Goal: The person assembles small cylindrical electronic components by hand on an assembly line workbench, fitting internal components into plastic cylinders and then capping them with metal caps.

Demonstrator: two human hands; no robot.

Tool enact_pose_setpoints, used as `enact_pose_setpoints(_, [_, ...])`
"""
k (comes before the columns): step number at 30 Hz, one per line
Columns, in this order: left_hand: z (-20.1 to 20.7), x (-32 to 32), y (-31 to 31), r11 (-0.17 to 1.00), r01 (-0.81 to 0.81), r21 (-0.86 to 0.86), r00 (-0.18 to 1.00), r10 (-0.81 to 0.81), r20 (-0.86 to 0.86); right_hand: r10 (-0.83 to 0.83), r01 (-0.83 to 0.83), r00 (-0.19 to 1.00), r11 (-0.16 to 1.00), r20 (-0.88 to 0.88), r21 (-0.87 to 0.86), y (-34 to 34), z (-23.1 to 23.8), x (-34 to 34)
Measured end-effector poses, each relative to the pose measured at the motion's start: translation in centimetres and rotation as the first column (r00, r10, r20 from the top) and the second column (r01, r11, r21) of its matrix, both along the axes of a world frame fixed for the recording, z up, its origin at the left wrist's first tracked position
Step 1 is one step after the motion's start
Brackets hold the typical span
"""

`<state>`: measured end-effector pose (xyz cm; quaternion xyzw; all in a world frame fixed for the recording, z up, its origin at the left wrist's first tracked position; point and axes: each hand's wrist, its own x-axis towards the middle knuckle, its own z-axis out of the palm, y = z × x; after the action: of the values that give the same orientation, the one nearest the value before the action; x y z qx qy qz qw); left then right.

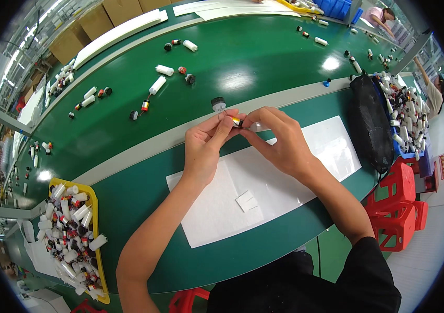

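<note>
Above the grey rail, my left hand [201, 148] is closed in a pinch on a small wired part. From its fingertips rises a black-capped clear piece [218, 104] with thin wires hanging from it. A small yellow, white and black cylinder [237, 122] spans the gap between my hands. The fingertips of my right hand [283, 140] are closed on its black end. Left fingers cover its other end, so how the wires meet it is hidden. Below my hands lies a white sheet [216, 208] with a small white square piece [246, 201] on it.
At the left stands a yellow bin [96, 229] heaped with white cylinders and wired parts. A blue bin [407, 154] of similar parts and a black bag [372, 122] sit at the right. Loose parts dot the green belt [263, 57]. Red stools [399, 188] stand beyond the table's edge.
</note>
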<state>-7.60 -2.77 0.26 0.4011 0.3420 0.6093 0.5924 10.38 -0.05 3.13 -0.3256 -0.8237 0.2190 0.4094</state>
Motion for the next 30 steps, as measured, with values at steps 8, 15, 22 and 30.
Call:
enact_pose_setpoints(8, [0.0,-0.8,-0.4,1.0,-0.028,0.002,0.992,0.028,-0.122,0.114,-0.134,0.947,0.99,0.3,0.046,-5.5,2.3,1.2])
enact_pose_setpoints(15, [0.3,-1.0,-0.2,0.999,-0.009,0.04,0.994,0.013,-0.105,0.314,-0.285,0.871,0.95,0.379,-0.132,-7.6,0.5,1.5])
enact_pose_setpoints(22, [0.6,-0.2,-0.1,0.999,-0.004,0.037,0.993,0.008,-0.116,0.353,-0.286,0.86,0.931,0.369,-0.226,-6.7,1.1,2.0])
enact_pose_setpoints(30, [0.0,0.3,0.2,0.999,0.026,0.019,0.993,-0.024,-0.113,0.311,-0.204,0.943,0.823,0.121,-0.529,-5.3,1.9,3.2])
